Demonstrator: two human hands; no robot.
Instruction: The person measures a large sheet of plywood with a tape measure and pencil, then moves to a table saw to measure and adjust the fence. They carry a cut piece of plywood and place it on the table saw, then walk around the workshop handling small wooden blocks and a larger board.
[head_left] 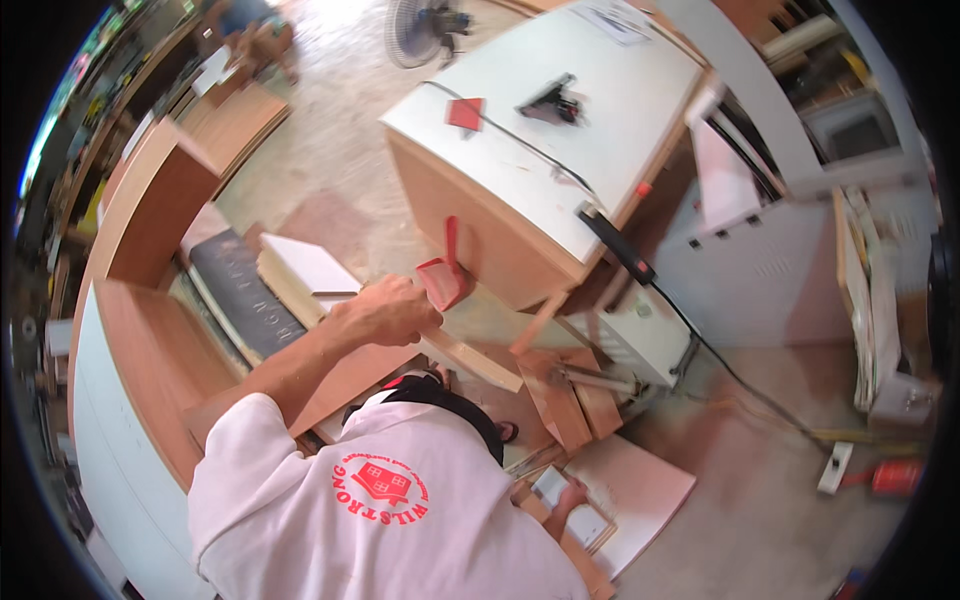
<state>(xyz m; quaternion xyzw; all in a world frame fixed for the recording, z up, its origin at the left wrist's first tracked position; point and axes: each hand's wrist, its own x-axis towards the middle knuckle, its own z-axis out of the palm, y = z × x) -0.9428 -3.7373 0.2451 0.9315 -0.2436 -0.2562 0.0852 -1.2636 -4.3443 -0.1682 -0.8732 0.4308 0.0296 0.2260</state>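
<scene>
My left hand (385, 312) reaches forward from the white sleeve, its fingers curled closed; whatever lies inside the fist is hidden. Just beyond the knuckles is a red dustpan (447, 280), which overlaps the hand in view, so contact cannot be made out. A pale wooden strip (470, 360) shows below the fist. My right hand (570, 498), small and partly covered by my printed white shirt (330, 530), grips a small white panel (592, 528) with wooden edging. Under that panel lies a larger pale board (640, 490).
A white-topped wooden cabinet (490, 190) carries a black tool (552, 104) and a red square (465, 113). A black bar-shaped object (615, 245) with a cable hangs past its edge. Curved wooden panels (150, 365) stand at left. Farther off are a fan (425, 32) and another person (250, 40).
</scene>
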